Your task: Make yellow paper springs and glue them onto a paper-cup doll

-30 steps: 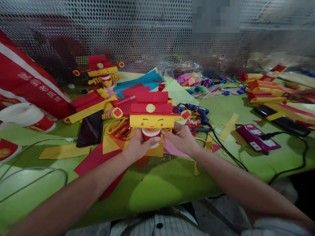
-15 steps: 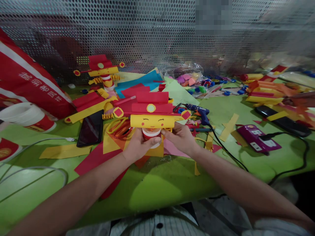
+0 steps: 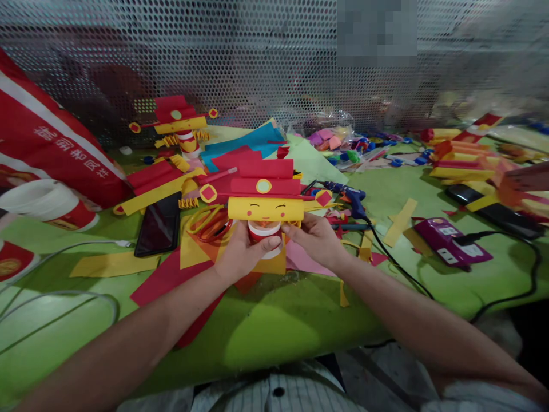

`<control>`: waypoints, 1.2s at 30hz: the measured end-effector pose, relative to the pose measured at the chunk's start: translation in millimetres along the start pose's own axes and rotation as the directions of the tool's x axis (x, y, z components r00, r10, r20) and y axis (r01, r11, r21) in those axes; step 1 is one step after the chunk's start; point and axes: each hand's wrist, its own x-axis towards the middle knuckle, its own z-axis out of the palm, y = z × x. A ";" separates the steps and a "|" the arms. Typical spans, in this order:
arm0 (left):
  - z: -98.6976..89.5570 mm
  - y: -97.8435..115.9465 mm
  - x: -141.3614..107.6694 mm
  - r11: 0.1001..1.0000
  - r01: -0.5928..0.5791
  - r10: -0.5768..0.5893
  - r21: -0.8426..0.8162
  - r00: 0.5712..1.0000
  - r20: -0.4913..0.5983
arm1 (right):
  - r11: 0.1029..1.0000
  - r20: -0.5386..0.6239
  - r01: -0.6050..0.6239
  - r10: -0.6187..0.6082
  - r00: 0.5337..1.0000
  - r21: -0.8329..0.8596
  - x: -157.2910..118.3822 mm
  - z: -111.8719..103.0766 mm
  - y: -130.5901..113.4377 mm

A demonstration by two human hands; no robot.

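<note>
A paper-cup figure stands between my hands. Its yellow paper roll face [image 3: 266, 210] has drawn eyes, a mouth and red cheeks, under a red paper hat [image 3: 266, 171] with a coin disc on each side. The red and white paper cup [image 3: 265, 230] forms its body. My left hand [image 3: 244, 252] wraps the cup's left side, thumb across the front. At the right side, my right hand [image 3: 315, 237] has its thumb against the cup's edge; its other fingers are partly hidden behind the yellow roll. Orange-handled scissors [image 3: 214, 226] lie just left of the figure.
Coloured paper sheets [image 3: 171, 277] lie under and around the figure. A phone [image 3: 158, 226] and paper cups [image 3: 51, 203] are to the left. On the right are a blue glue gun [image 3: 349, 194] with a cord and a purple power socket [image 3: 452, 240]. A similar figure [image 3: 180, 120] stands behind.
My hands and the figure stay almost in place. At the far right, another person's hand and the orange paper there have shifted.
</note>
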 end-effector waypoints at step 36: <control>-4.5 2.6 11.2 0.984 0.051 -0.075 -0.174 0.988 -0.138 | 0.965 0.024 -0.208 0.214 0.976 -0.163 3.4 -3.2 4.0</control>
